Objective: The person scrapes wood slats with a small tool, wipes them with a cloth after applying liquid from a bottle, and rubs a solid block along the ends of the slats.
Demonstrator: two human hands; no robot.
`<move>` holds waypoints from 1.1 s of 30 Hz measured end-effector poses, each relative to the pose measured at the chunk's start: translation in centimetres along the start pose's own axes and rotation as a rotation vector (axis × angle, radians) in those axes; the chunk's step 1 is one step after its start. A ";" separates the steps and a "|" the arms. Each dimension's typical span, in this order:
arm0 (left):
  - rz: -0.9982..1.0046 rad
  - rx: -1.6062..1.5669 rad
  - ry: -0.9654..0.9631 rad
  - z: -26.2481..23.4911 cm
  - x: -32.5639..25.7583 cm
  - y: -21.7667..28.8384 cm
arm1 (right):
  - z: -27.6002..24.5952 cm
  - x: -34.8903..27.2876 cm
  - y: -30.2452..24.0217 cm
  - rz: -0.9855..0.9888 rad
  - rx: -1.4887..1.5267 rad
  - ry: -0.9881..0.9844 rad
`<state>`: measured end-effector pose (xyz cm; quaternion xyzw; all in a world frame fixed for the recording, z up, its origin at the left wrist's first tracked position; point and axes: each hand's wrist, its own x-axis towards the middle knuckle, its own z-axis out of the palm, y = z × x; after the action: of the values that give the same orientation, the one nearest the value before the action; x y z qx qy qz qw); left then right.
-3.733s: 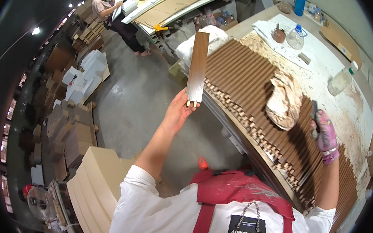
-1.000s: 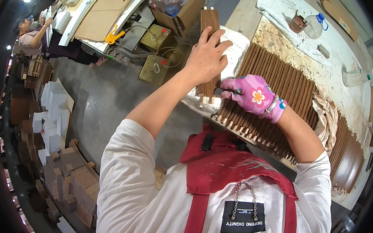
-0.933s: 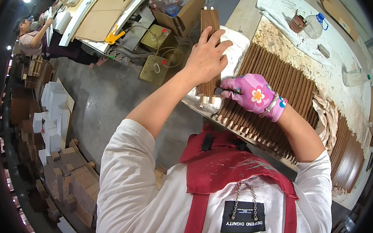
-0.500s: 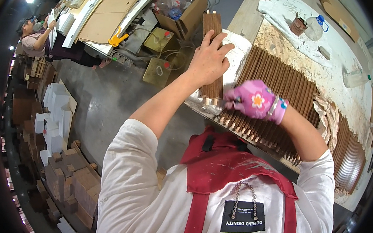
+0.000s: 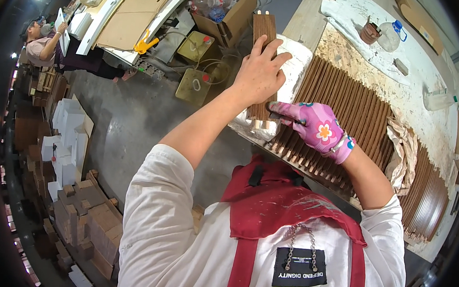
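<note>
My bare left hand (image 5: 261, 73) lies spread across a dark brown wooden slat (image 5: 264, 25), its fingers stretched out over the face. Pale dowels stick out of both slat ends. The slat rests on a white padded block (image 5: 298, 54) at the table's corner. My right hand (image 5: 314, 126), in a pink flowered glove, is closed at the slat's near right edge. Between its fingers is a small dark piece (image 5: 278, 116); its kind is unclear. Beside and partly under this hand runs a long row of similar dowelled slats (image 5: 346, 99), packed side by side.
Crumpled brown paper (image 5: 401, 151) lies on the row, with more slats (image 5: 427, 194) beyond. Farther back are a blue-capped bottle (image 5: 391, 36) and a brown tape roll (image 5: 370, 31). Left stand metal cans (image 5: 192, 86) and a box of bottles (image 5: 231, 19). A co-worker (image 5: 43, 45) handles a white board.
My right hand has moved slightly, and its fingers now reach onto the slat's near edge. The slat and my left hand have shifted a little to the right.
</note>
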<state>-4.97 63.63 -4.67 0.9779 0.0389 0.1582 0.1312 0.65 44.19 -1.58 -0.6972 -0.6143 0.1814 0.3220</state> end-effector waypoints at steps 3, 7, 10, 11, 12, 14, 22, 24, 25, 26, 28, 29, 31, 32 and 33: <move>-0.001 0.002 -0.005 -0.1 -0.1 0.0 | -0.2 0.2 0.0 0.019 -0.039 -0.052; 0.015 0.026 0.009 0.2 0.0 -0.2 | -0.2 0.5 0.3 0.016 -0.070 -0.073; 0.009 0.005 -0.005 -0.1 0.1 0.1 | -0.1 0.7 0.9 -0.094 -0.027 -0.021; 0.009 0.007 -0.006 -0.1 0.1 0.1 | -0.1 0.8 1.1 -0.103 -0.057 -0.045; 0.009 0.006 -0.007 0.0 0.1 0.0 | -0.2 0.8 1.4 -0.111 -0.088 -0.069; 0.009 0.006 -0.007 0.0 0.1 0.0 | -0.7 1.2 1.5 -0.103 -0.116 -0.119; 0.003 0.019 0.003 0.1 -0.1 0.0 | -0.9 0.2 0.7 0.060 0.127 -0.055; 0.001 0.014 -0.002 0.0 -0.1 0.2 | -0.4 0.1 0.7 0.062 0.097 -0.048; 0.000 0.012 -0.008 -0.1 -0.1 0.1 | -0.2 0.2 0.7 0.063 0.068 -0.040; 0.001 0.011 -0.009 -0.1 -0.1 0.1 | -0.2 0.2 0.5 0.064 0.069 -0.040; 0.000 0.011 -0.011 0.0 -0.1 0.0 | -0.4 0.3 0.3 0.051 -0.011 -0.053; -0.001 0.012 -0.012 -0.1 -0.1 0.0 | -0.2 0.2 0.3 0.050 -0.010 -0.054; 0.002 0.016 -0.014 -0.1 -0.1 0.1 | 0.1 0.0 0.4 0.001 -0.039 -0.025; 0.003 0.016 -0.014 -0.1 0.0 0.1 | 0.0 0.0 0.2 0.001 -0.039 -0.024; -0.002 0.021 -0.020 -0.2 0.0 0.2 | -0.3 0.1 -0.4 0.054 -0.094 -0.056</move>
<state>-4.99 63.46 -4.45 0.9807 0.0404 0.1481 0.1213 0.56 44.19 -1.12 -0.7223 -0.6120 0.1806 0.2666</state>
